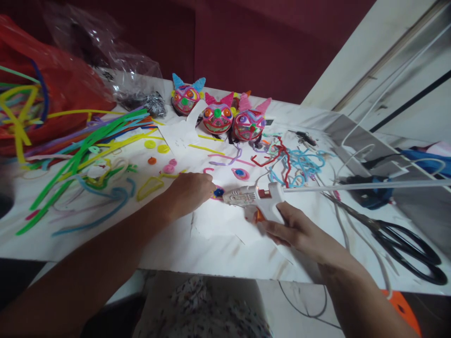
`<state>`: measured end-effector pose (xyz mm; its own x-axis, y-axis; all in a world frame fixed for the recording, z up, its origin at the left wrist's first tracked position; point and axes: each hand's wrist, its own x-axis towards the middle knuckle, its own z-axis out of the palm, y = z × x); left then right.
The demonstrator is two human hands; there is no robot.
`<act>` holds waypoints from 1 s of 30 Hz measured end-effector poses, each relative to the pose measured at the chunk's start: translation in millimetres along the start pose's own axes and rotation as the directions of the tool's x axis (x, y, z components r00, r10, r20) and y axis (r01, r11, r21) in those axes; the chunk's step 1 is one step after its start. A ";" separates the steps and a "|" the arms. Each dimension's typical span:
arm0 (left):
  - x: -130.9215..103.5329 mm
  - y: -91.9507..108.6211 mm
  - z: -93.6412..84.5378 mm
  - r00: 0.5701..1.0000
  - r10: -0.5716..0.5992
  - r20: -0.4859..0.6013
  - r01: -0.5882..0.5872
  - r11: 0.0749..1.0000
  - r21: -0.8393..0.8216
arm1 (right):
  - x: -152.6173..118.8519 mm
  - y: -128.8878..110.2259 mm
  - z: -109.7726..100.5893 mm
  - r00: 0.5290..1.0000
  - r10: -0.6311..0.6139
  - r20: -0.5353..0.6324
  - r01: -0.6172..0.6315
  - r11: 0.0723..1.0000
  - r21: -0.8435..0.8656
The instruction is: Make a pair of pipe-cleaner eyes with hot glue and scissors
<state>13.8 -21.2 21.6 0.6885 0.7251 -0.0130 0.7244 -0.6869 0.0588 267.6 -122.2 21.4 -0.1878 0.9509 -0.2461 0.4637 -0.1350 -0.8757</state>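
Observation:
My right hand (pixel 292 227) is closed around the handle of a white hot glue gun (pixel 243 196), with a finger at its orange trigger. A long clear glue stick (pixel 352 187) sticks out of the gun's back. The nozzle points left at a small blue and pink pipe-cleaner coil (pixel 218 192). The closed fingertips of my left hand (pixel 192 191) pinch the coil's left edge, partly hiding it. Both hands are over white paper (pixel 218 223). Just beyond lies a similar pink and blue oval coil (pixel 241 174).
Three cat-like pipe-cleaner heads (pixel 217 117) stand at the back. Pipe cleaners (pixel 88 141) spread on the left beside a red bag (pixel 66 80). Blue scraps (pixel 303 164) lie to the right. Large black-handled scissors (pixel 398 244) rest near the right edge, beside cables (pixel 343 225).

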 end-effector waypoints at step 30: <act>0.9 8.3 -0.6 0.997 -0.007 0.077 -0.002 0.993 0.117 | -1.1 2.2 3.5 0.994 -0.001 -0.106 -0.015 0.989 -0.150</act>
<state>20.4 -26.3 22.7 0.6840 0.7239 -0.0901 0.7220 -0.6894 -0.0585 265.8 -124.5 18.3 -0.0953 0.9752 -0.2000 0.5911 -0.1062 -0.7996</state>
